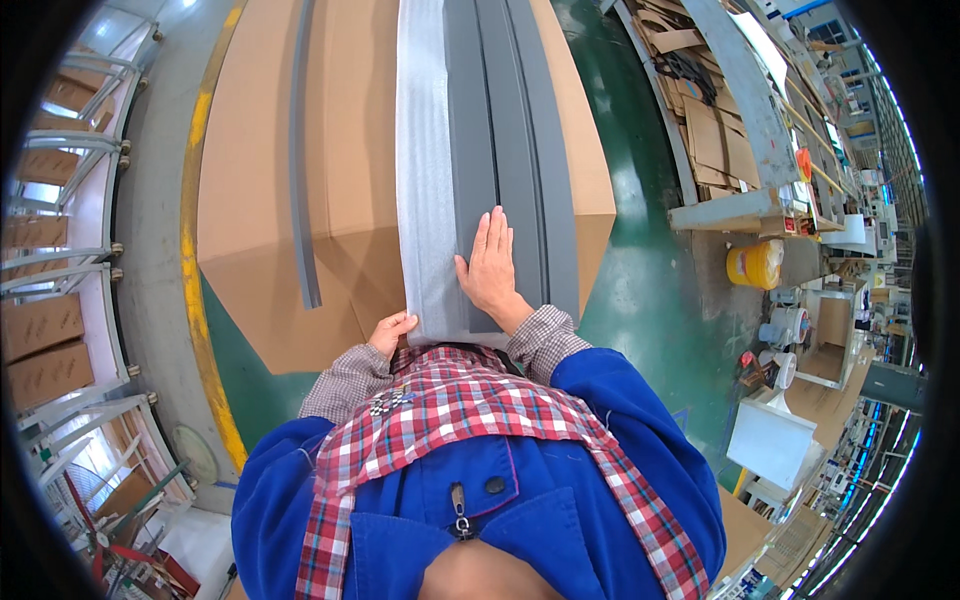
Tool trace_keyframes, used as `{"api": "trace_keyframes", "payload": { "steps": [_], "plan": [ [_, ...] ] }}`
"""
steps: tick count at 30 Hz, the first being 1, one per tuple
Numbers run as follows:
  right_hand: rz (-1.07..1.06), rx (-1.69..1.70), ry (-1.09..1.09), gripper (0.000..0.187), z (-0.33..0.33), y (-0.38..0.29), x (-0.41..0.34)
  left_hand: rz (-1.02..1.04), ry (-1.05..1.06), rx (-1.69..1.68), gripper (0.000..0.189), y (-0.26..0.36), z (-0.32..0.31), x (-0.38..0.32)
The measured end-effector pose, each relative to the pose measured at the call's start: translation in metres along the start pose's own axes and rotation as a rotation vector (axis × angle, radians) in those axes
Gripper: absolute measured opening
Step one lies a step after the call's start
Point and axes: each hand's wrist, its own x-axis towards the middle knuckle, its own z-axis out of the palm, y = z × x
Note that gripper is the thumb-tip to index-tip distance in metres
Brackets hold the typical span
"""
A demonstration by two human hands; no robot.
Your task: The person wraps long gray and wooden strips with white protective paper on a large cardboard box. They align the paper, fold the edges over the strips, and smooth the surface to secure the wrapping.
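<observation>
A long dark grey profiled panel (472, 135) runs away from me on top of a large cardboard sheet (352, 150). White foam wrapping film (427, 187) lies along the panel's left side and shows at its near end. My left hand (393, 332) pinches the film's near left edge between thumb and fingers. My right hand (491, 262) rests flat on the panel, palm down, fingers together and pointing away, thumb slightly apart. A thin grey strip (304, 225) lies apart on the cardboard to the left.
Left, past a yellow floor line (193, 247), stand racks with cardboard boxes (45, 326). Right are a metal-framed shelf (720, 214) holding cardboard pieces, a yellow bucket (752, 265) and a white box-like object (771, 442). A fan (101, 540) stands at lower left.
</observation>
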Motion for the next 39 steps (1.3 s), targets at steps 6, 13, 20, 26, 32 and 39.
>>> {"api": "trace_keyframes", "payload": {
  "steps": [6,13,20,26,32,39],
  "plan": [
    [-0.042,0.073,-0.034,0.082,-0.008,0.004,-0.001,0.342,0.279,0.572,0.024,0.023,0.019,-0.021],
    [0.121,-0.075,-0.038,0.088,-0.005,-0.009,0.004,0.735,0.184,0.892,0.013,0.069,0.086,-0.042],
    [0.382,-0.046,-0.198,0.094,-0.018,-0.032,-0.012,0.123,0.106,-0.065,0.016,0.028,0.061,-0.018],
    [0.351,-0.113,-0.178,0.094,-0.015,-0.040,-0.037,0.139,0.059,-0.058,0.018,0.028,0.057,-0.021],
    [0.459,-0.111,-0.173,0.092,-0.016,-0.044,-0.037,0.212,0.164,0.111,0.022,0.055,0.051,-0.028],
    [0.573,-0.011,-0.081,0.092,-0.012,-0.045,-0.055,0.249,0.210,0.084,0.037,0.087,0.060,-0.017]
  ]
}}
